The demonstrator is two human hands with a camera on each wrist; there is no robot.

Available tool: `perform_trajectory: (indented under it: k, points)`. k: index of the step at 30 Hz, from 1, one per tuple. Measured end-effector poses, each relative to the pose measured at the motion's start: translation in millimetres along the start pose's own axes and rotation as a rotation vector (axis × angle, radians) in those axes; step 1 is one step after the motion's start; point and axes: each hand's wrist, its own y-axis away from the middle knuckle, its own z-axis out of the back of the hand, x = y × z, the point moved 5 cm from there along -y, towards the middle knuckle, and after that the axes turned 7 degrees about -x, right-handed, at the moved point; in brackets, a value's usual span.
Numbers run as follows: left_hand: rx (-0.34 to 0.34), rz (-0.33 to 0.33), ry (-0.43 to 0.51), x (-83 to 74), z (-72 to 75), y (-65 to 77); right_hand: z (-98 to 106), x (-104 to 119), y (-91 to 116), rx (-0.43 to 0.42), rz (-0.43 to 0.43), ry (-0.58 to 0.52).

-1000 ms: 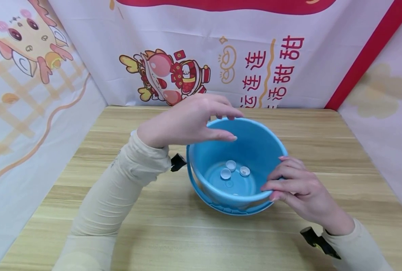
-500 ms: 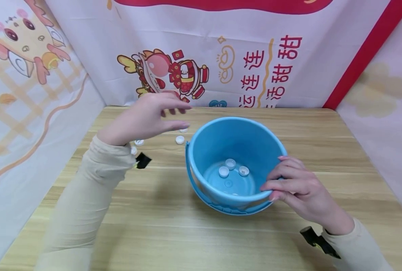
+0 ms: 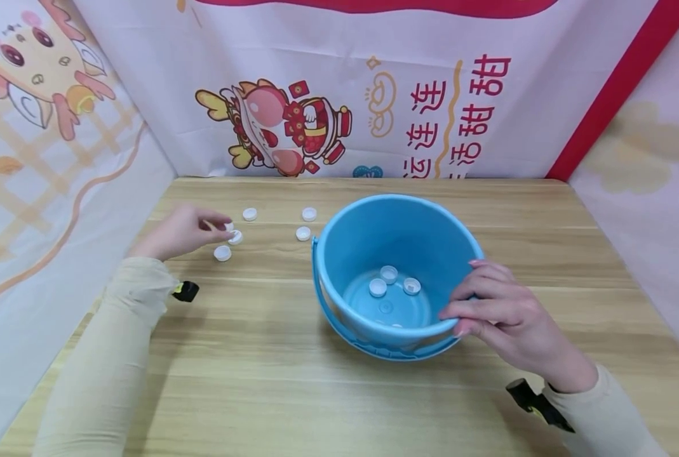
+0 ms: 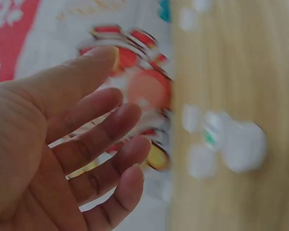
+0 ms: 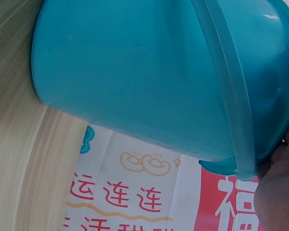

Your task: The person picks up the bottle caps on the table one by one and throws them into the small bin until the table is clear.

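A light blue bucket (image 3: 396, 228) with its handle folded down stands on the wooden table. Several white bottle caps (image 3: 378, 287) lie on its floor. My right hand (image 3: 505, 311) grips the bucket's right rim, fingers inside and thumb outside; the right wrist view shows part of that hand (image 5: 282, 192) at the rim. My left hand (image 3: 181, 231) is over the table's left side, fingertips right at a small group of white caps (image 3: 222, 254). In the left wrist view the left hand's fingers (image 4: 98, 149) are loosely bent and spread from the thumb, with nothing between them.
One cap (image 3: 250, 214) lies behind that group, and two more caps (image 3: 303, 233) lie between it and the bucket. A printed cloth backdrop (image 3: 316, 38) closes off the table's back, with a cloth side (image 3: 59, 158) at the left.
My left hand has moved from over the bucket leftward and down to the caps on the table. The right hand and bucket have stayed in place.
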Motion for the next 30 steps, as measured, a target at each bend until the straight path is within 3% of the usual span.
perform_trajectory:
  k: [2, 4, 9, 18, 23, 30]
  points:
    - [0.004, 0.038, 0.010, 26.3, -9.1, -0.2, -0.5, -0.1, -0.1, 0.002, 0.002, 0.002]
    - [0.007, 0.057, 0.016, 42.6, -16.4, 1.2, -0.8, -0.1, -0.4, 0.002, 0.008, 0.000]
    - [0.024, 0.062, 0.018, 60.1, -29.1, 2.8, -1.0, -0.5, -0.8, 0.004, 0.004, 0.004]
    - [0.015, 0.024, -0.021, 67.9, -38.8, 3.5, -2.6, -0.6, -1.8, 0.004, -0.005, 0.003]
    - [0.012, 0.013, -0.079, 59.4, -40.8, 4.2, -3.0, 1.0, -3.8, -0.013, 0.027, -0.017]
    - [0.057, 0.036, -0.148, 45.6, -41.0, 3.6, -2.7, 1.9, -3.7, -0.021, 0.027, -0.020]
